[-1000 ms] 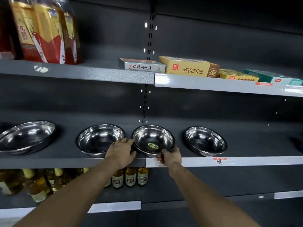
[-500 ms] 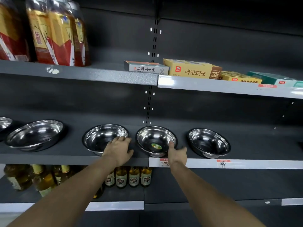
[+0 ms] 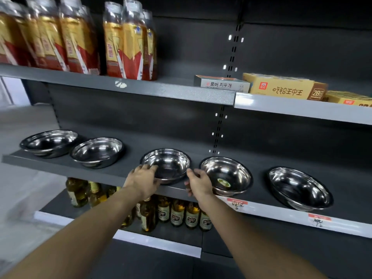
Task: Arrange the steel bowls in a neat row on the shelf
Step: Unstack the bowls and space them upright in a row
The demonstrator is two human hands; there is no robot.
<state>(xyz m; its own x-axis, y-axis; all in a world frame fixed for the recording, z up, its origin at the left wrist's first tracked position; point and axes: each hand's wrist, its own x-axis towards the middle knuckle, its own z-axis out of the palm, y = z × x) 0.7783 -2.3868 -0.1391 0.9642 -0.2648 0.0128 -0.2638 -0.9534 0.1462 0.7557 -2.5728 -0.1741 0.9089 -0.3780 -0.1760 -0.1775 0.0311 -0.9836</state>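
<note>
Several steel bowls stand in a row on the dark middle shelf [image 3: 130, 158]. From the left: a far-left bowl [image 3: 49, 142], a second bowl [image 3: 97, 152], a middle bowl [image 3: 167, 165], a bowl with a green sticker inside [image 3: 226, 176] and a right bowl [image 3: 300, 188]. My left hand [image 3: 144, 179] grips the middle bowl's left front rim, fingers over the edge. My right hand [image 3: 198, 183] holds its right rim with curled fingers, in the gap beside the sticker bowl.
The upper shelf [image 3: 161, 91] carries red-and-gold bottle packs [image 3: 128, 41] and flat boxes [image 3: 281, 87]. Glass bottles [image 3: 177, 213] stand on the shelf below. Price tags [image 3: 237, 203] are stuck on the shelf's front edge. Grey floor shows at the left.
My right hand has left the sticker bowl and moved left to the middle bowl's right rim. My left hand stays on that bowl's left rim. The view has swung left, showing more bowls.
</note>
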